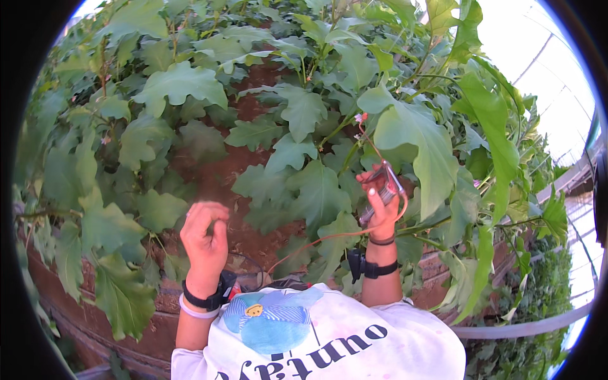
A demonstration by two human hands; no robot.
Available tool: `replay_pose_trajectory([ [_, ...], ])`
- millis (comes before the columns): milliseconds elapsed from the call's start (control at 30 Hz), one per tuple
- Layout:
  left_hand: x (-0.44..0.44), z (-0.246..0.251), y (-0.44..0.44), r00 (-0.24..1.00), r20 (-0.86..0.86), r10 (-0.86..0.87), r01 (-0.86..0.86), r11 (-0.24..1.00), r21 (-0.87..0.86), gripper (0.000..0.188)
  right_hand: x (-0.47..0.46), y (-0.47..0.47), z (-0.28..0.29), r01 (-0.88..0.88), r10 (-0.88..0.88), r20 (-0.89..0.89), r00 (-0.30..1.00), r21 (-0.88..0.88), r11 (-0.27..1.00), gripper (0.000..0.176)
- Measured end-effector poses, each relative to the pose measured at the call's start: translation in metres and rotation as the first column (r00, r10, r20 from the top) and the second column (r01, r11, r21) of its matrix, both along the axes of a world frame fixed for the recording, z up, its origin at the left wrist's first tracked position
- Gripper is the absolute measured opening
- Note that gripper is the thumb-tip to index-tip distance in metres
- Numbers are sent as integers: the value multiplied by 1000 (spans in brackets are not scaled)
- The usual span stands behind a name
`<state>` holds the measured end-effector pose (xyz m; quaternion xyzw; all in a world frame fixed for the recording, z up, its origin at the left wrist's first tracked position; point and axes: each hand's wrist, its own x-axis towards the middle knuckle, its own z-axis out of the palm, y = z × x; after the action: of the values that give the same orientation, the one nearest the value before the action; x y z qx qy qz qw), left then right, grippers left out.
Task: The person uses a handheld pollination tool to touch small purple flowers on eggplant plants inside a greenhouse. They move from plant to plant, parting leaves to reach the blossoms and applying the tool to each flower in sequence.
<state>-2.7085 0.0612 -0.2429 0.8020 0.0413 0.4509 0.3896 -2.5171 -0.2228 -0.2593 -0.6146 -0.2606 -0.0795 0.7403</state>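
Observation:
My right hand [381, 199] is wrapped around a hand-held sprayer-like tool [392, 178] with a clear body and a metal part. From it a thin bent wand [371, 140] reaches up to a reddish tip, close beside a pale purple eggplant flower [358, 117]. A reddish-brown hose [323, 241] runs from the tool past my wrist down to my waist. Off to the left, my left hand [205, 235] hovers over bare soil, slightly blurred. Its fingers are curled, a small gap shows before the thumb, and no object is seen in it.
Leafy eggplant plants [313, 190] surround both hands, with one large leaf [418, 142] hanging just right of the wand. Reddish soil [213, 175] shows between rows. A curved metal pipe [527, 323] crosses at lower right. A dark cable [254, 261] lies near my waist.

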Motion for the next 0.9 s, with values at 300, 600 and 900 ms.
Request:
replay_pose_trajectory([
  [300, 210, 45, 63, 896, 39, -442, 433, 891, 136, 18, -3, 21, 22, 280, -277, 48, 960, -79, 957, 55],
  [600, 340, 65, 38, 742, 177, -647, 608, 760, 229, 15, 2, 79, 26, 431, -411, -155, 899, 137, 892, 63],
  [900, 448, 87, -66, 387, -102, -916, 890, 342, 303, 37, 26, 123, 35, 631, -632, -32, 774, -25, 775, 56],
])
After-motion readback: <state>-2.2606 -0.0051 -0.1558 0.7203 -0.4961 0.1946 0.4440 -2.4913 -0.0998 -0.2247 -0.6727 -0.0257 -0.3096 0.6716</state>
